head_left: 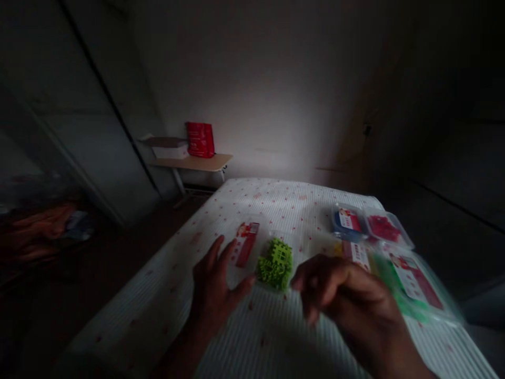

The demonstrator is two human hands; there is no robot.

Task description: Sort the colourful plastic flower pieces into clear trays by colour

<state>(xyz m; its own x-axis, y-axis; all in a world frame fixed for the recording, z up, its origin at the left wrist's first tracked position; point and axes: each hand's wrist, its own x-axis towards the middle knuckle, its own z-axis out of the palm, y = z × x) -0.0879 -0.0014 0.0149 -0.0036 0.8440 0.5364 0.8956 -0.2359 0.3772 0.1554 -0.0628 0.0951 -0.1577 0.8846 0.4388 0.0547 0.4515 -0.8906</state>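
Green notched pieces [277,263], clear tub [276,233], curled fingers [321,279] nearby

The green pieces [279,255] are matt plastic, rough-looking as a heap; the containers [403,236] are clear, smooth plastic — glossy at the edges — with printed labels [408,273] of paper-like finish. The patterned cover [165,300] is ribbed, matt cloth. The side table [205,163] has a smooth, wood-look top.

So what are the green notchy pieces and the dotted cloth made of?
The green pieces look like plastic, probably matte: one solid colour, with neat square notches. The dotted cloth seems to be fabric, dull and finely striped, though it's too dim to tell which kind.
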